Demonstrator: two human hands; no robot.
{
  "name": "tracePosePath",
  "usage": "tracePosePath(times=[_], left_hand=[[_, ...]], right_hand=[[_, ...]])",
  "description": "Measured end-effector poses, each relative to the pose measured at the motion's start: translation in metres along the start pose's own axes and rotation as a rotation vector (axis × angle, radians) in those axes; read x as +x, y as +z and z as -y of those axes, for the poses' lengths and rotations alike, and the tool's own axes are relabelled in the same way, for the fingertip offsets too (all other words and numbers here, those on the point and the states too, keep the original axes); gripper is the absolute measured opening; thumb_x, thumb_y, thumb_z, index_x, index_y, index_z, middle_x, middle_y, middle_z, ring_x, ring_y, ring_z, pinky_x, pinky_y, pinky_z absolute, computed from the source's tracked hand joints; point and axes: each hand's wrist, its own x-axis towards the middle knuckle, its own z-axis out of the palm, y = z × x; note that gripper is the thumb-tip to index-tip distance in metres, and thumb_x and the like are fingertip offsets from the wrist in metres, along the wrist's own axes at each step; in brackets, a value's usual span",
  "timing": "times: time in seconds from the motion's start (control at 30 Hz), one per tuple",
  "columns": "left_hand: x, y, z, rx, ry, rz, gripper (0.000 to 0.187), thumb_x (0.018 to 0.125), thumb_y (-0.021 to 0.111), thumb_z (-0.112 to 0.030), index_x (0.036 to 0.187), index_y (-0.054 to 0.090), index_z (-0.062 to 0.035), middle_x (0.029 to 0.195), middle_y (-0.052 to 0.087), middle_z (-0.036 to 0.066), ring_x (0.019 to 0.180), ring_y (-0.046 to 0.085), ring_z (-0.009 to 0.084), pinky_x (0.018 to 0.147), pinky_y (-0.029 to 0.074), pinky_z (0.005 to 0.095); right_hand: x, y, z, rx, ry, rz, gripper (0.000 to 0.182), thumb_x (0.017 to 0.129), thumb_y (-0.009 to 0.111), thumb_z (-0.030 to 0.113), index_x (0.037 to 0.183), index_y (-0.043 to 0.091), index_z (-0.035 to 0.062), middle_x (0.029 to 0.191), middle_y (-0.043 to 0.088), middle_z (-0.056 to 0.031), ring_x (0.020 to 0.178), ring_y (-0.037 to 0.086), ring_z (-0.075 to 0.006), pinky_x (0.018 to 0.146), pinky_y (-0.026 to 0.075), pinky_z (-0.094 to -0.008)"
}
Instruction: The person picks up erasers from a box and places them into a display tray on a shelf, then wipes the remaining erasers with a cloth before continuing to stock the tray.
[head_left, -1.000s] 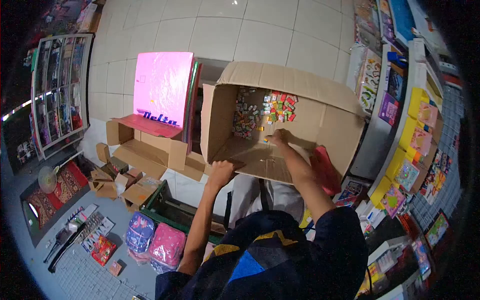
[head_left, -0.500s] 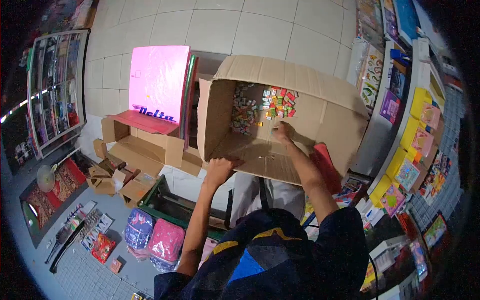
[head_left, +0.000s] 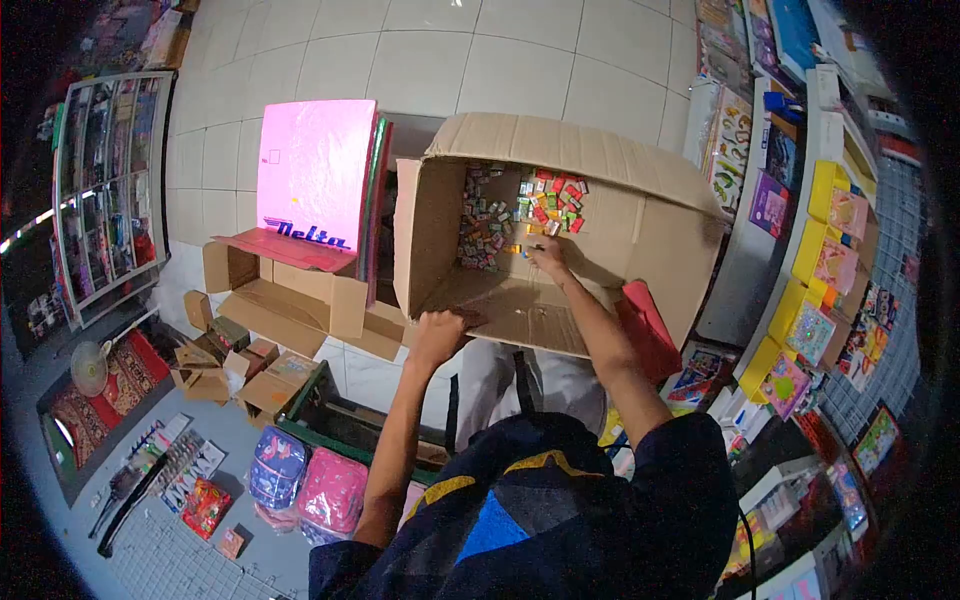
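A large open cardboard box (head_left: 630, 150) stands in front of me. My left hand (head_left: 441, 336) is closed over its near rim at the left corner. Inside, several small colourful boxes (head_left: 553, 196), red, green, orange and white, lie loose on the bottom. My right hand (head_left: 547, 256) reaches into the box beside the nearest of these, its fingers drawn together. Whatever it may pinch is too small to make out. A red folded piece (head_left: 648, 325) rests at the box's right side, near my right forearm.
Left of the box stand pink boards marked Delta (head_left: 315, 175) in an open carton (head_left: 275, 305). Wrapped backpacks (head_left: 333, 490) lie at lower left by a green-edged crate (head_left: 310, 395). Shelves of packaged goods (head_left: 810, 290) line the right; a fan (head_left: 90, 367) is far left.
My right hand has moved left inside the box, closer to the small boxes. My left hand keeps its hold on the rim.
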Motion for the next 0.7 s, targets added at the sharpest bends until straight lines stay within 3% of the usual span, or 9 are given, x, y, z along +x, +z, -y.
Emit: tracePosePath(times=[0.1,0.27,0.37,0.47,0.57,0.63,0.67,0.7], left_hand=[[-0.004,-0.010,-0.003,-0.025,-0.002,-0.051,0.030,0.077,0.061,-0.028,0.107,0.063,-0.0310,0.068,0.062,0.012,0.067,0.062,0.0277,0.055,0.047,0.0406],[-0.006,-0.016,-0.004,-0.054,0.020,-0.036,0.029,0.077,0.061,-0.029,0.106,0.063,-0.0326,0.069,0.062,0.012,0.068,0.063,0.0278,0.055,0.046,0.0412],[-0.013,-0.020,-0.007,-0.101,0.044,-0.164,0.023,0.077,0.061,-0.029,0.097,0.067,-0.0216,0.069,0.062,0.012,0.068,0.063,0.0280,0.056,0.046,0.0408],[-0.006,0.002,0.001,-0.003,0.039,-0.096,0.022,0.076,0.061,-0.029,0.084,0.068,-0.0097,0.070,0.062,0.013,0.070,0.063,0.0282,0.057,0.047,0.0405],[-0.007,0.017,0.005,-0.031,0.077,-0.228,0.022,0.075,0.061,-0.026,0.075,0.065,-0.0042,0.071,0.063,0.013,0.071,0.063,0.0280,0.058,0.047,0.0404],[-0.010,0.003,0.001,-0.039,0.056,-0.136,0.018,0.075,0.061,-0.023,0.076,0.066,-0.0052,0.072,0.063,0.014,0.072,0.063,0.0279,0.058,0.047,0.0407],[-0.012,-0.006,-0.002,-0.043,0.045,-0.087,0.017,0.075,0.061,-0.021,0.077,0.066,-0.0057,0.072,0.063,0.014,0.072,0.063,0.0279,0.058,0.047,0.0408],[-0.012,-0.012,-0.004,-0.050,0.045,-0.084,0.016,0.074,0.061,-0.021,0.077,0.066,-0.0059,0.072,0.063,0.014,0.072,0.063,0.0278,0.058,0.047,0.0407]], right_hand=[[0.009,-0.001,-0.019,-0.134,-0.230,0.036,0.020,0.081,0.063,0.014,0.100,0.062,0.0064,0.066,0.059,-0.0027,0.049,0.054,-0.0107,0.045,0.045,-0.0258],[-0.028,-0.023,0.016,-0.152,-0.035,0.014,0.023,0.086,0.058,0.023,0.092,0.063,0.0017,0.054,0.052,-0.0021,0.044,0.048,-0.0086,0.040,0.040,-0.0262],[-0.050,-0.048,0.022,-0.157,-0.069,-0.070,0.025,0.087,0.057,0.025,0.088,0.063,0.0015,0.054,0.051,-0.0024,0.043,0.048,-0.0091,0.040,0.040,-0.0261],[-0.053,-0.067,0.020,-0.102,0.034,-0.052,0.027,0.086,0.058,0.028,0.076,0.061,0.0022,0.054,0.053,-0.0037,0.043,0.048,-0.0099,0.040,0.039,-0.0248],[-0.051,-0.080,0.026,-0.016,0.045,-0.047,0.029,0.086,0.056,0.028,0.070,0.057,0.0048,0.055,0.052,-0.0033,0.047,0.049,-0.0100,0.041,0.039,-0.0243],[-0.042,-0.082,0.030,0.005,0.044,-0.063,0.029,0.087,0.055,0.030,0.071,0.057,0.0059,0.058,0.052,-0.0030,0.049,0.049,-0.0092,0.041,0.039,-0.0240],[-0.005,-0.081,0.002,0.049,0.065,-0.108,0.021,0.086,0.052,0.025,0.080,0.056,0.0057,0.067,0.057,-0.0079,0.055,0.055,-0.0182,0.047,0.044,-0.0322],[0.005,-0.074,0.004,-0.211,-0.088,-0.261,0.017,0.084,0.051,0.022,0.081,0.056,0.0050,0.068,0.057,-0.0095,0.058,0.055,-0.0215,0.050,0.045,-0.0349]])
